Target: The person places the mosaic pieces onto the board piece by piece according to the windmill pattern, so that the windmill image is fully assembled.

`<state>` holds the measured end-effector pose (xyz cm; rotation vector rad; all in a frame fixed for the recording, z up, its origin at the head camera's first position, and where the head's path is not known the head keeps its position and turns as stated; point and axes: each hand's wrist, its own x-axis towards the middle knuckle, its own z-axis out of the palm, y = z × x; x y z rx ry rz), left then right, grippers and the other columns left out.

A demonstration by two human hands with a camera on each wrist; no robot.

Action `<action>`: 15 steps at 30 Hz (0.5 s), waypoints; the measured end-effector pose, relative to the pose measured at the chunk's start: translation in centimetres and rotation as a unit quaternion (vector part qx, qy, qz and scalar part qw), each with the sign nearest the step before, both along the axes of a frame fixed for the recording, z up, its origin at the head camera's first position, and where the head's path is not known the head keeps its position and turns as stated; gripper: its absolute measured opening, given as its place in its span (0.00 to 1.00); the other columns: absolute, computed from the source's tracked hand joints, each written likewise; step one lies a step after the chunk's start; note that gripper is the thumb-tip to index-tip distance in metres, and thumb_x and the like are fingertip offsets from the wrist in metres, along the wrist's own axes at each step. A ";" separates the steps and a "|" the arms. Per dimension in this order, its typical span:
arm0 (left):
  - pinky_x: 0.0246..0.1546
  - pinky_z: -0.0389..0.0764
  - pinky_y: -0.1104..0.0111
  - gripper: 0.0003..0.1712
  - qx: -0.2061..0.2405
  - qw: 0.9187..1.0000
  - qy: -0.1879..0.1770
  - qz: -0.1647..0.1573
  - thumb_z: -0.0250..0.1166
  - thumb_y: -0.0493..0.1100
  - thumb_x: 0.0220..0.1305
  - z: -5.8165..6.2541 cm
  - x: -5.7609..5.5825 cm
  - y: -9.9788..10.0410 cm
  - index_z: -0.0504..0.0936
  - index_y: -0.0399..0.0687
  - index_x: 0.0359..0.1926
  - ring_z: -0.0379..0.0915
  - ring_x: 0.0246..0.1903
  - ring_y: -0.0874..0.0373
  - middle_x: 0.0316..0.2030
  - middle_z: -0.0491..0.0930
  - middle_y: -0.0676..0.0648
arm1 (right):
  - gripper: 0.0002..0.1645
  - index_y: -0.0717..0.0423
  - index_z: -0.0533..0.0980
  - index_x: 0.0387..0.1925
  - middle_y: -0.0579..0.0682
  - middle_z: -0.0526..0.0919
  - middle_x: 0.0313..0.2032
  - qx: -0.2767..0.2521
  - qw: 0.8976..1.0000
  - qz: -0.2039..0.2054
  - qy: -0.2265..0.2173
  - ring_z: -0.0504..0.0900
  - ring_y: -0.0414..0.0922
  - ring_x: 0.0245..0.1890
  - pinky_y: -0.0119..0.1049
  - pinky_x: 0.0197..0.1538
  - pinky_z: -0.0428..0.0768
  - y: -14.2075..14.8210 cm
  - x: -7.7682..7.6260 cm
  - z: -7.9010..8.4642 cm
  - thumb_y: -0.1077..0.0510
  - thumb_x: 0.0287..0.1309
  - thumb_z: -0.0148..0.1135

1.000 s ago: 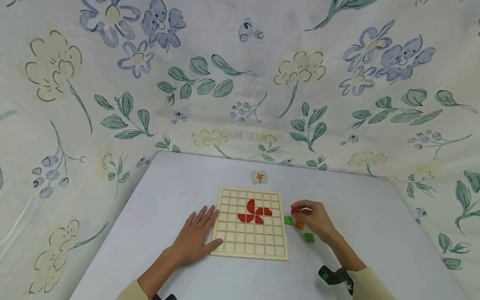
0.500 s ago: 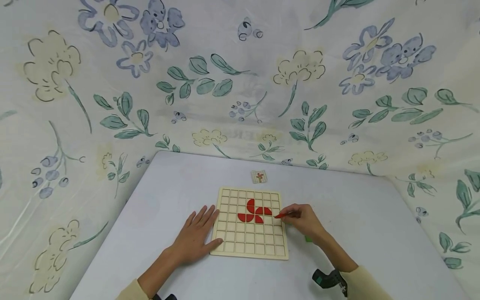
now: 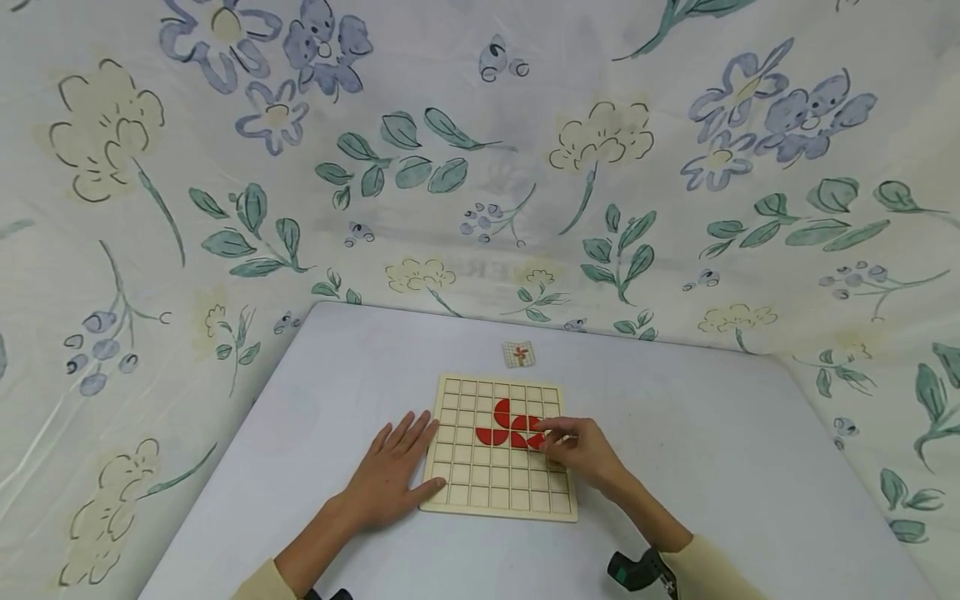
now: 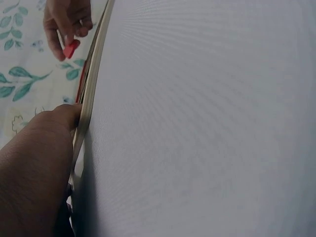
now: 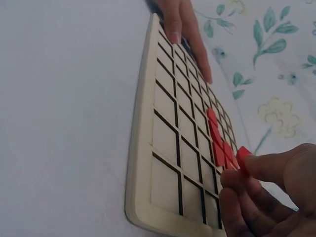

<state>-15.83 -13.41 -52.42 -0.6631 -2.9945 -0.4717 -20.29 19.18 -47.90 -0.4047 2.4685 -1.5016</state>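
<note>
A square wooden grid board (image 3: 487, 492) lies on the table, with several red quarter-round pieces (image 3: 491, 436) set in cells around its middle. My right hand (image 3: 585, 450) is over the board's right part and pinches another red piece (image 5: 243, 159) between thumb and fingers. In the right wrist view that piece is tilted, close to the placed ones. From the left wrist view, the same red piece (image 4: 72, 49) appears above the board's surface. My left hand (image 3: 393, 471) lies flat at the left edge, fingers extended, its thumb touching the board's lower left corner.
A small patterned card (image 3: 518, 354) with a red design lies behind the board. White table surface (image 3: 360, 358) surrounds the board. A flower-printed cloth (image 3: 480, 167) hangs behind the table.
My right hand has carried the red piece leftward from beside the board to over its cells. The green and orange pieces seen earlier are now hidden behind the hand. My left hand stays still.
</note>
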 end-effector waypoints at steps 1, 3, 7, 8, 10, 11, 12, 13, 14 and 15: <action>0.71 0.41 0.49 0.51 -0.001 1.000 -0.001 0.000 0.52 0.71 0.66 0.0 0.0 0.0 0.50 0.46 0.78 0.36 0.75 0.47 0.76 0.46 0.45 | 0.14 0.66 0.80 0.47 0.57 0.82 0.30 -0.003 1.000 0.004 0.001 0.83 0.53 0.26 0.42 0.32 0.84 -0.3 0.3 0.4 0.71 0.58 0.65; 0.71 0.41 0.49 0.51 -0.003 1.000 -0.003 0.000 0.52 0.71 0.66 0.0 0.0 0.0 0.50 0.46 0.78 0.36 0.75 0.47 0.77 0.46 0.45 | 0.12 0.68 0.81 0.45 0.59 0.82 0.31 -0.011 1.000 0.007 -0.001 0.83 0.55 0.26 0.44 0.33 0.85 -0.7 0.6 0.5 0.71 0.58 0.65; 0.71 0.41 0.49 0.51 0.002 1.000 -0.003 -0.002 0.52 0.71 0.67 0.0 0.0 0.0 0.50 0.46 0.78 0.36 0.75 0.47 0.76 0.46 0.45 | 0.11 0.68 0.81 0.44 0.58 0.80 0.32 -0.014 1.000 0.004 -0.010 0.84 0.52 0.27 0.40 0.33 0.85 -1.1 0.7 0.3 0.71 0.58 0.64; 0.71 0.41 0.49 0.51 0.004 1.000 -0.002 -0.002 0.52 0.71 0.67 0.0 0.0 -0.1 0.50 0.46 0.78 0.36 0.75 0.47 0.76 0.46 0.45 | 0.11 0.66 0.81 0.44 0.56 0.80 0.32 -0.012 1.000 0.002 -0.013 0.83 0.50 0.28 0.37 0.33 0.84 -1.1 0.6 -0.1 0.70 0.58 0.65; 0.71 0.41 0.49 0.51 0.005 1.000 -0.001 -0.002 0.52 0.71 0.67 0.0 0.0 -0.1 0.50 0.45 0.78 0.36 0.75 0.47 0.76 0.46 0.45 | 0.12 0.63 0.82 0.44 0.53 0.79 0.33 -0.001 1.000 0.001 -0.007 0.82 0.47 0.28 0.33 0.34 0.82 -1.2 0.5 -0.2 0.70 0.56 0.67; 0.71 0.41 0.49 0.51 0.004 1.000 -0.001 -0.002 0.51 0.71 0.67 -0.1 0.0 -0.1 0.50 0.46 0.78 0.36 0.75 0.48 0.76 0.46 0.45 | 0.13 0.62 0.83 0.44 0.53 0.79 0.33 0.007 1.000 0.000 -0.005 0.81 0.47 0.29 0.33 0.34 0.82 -1.3 0.5 -0.3 0.70 0.56 0.67; 0.71 0.41 0.49 0.51 0.003 1.000 0.000 -0.002 0.51 0.71 0.67 -0.1 0.0 -0.1 0.50 0.46 0.78 0.36 0.75 0.48 0.76 0.46 0.45 | 0.13 0.61 0.83 0.44 0.52 0.79 0.34 0.012 1.000 0.000 0.000 0.80 0.47 0.30 0.32 0.35 0.81 -1.4 0.5 -0.3 0.70 0.55 0.67; 0.71 0.41 0.49 0.51 0.003 1.000 0.000 -0.002 0.51 0.71 0.67 -0.1 0.0 -0.1 0.50 0.46 0.78 0.36 0.75 0.48 0.76 0.46 0.45 | 0.14 0.60 0.83 0.44 0.52 0.79 0.35 0.017 1.000 -0.001 0.006 0.79 0.47 0.31 0.32 0.36 0.80 -1.5 0.5 -0.4 0.71 0.55 0.67; 0.71 0.41 0.49 0.51 0.003 1.000 0.000 -0.002 0.51 0.71 0.67 -0.1 0.0 -0.1 0.50 0.46 0.78 0.35 0.75 0.48 0.76 0.46 0.45 | 0.15 0.59 0.83 0.45 0.52 0.79 0.35 0.024 1.000 -0.002 0.013 0.78 0.47 0.32 0.32 0.37 0.79 -1.5 0.5 -0.5 0.71 0.54 0.67; 0.71 0.41 0.49 0.51 0.002 1.000 0.001 -0.002 0.51 0.71 0.67 -0.1 0.0 -0.1 0.50 0.46 0.78 0.36 0.75 0.48 0.76 0.46 0.45 | 0.16 0.59 0.83 0.45 0.51 0.78 0.35 0.029 0.999 -0.005 0.018 0.77 0.47 0.33 0.32 0.37 0.79 -1.6 0.5 -0.5 0.71 0.54 0.67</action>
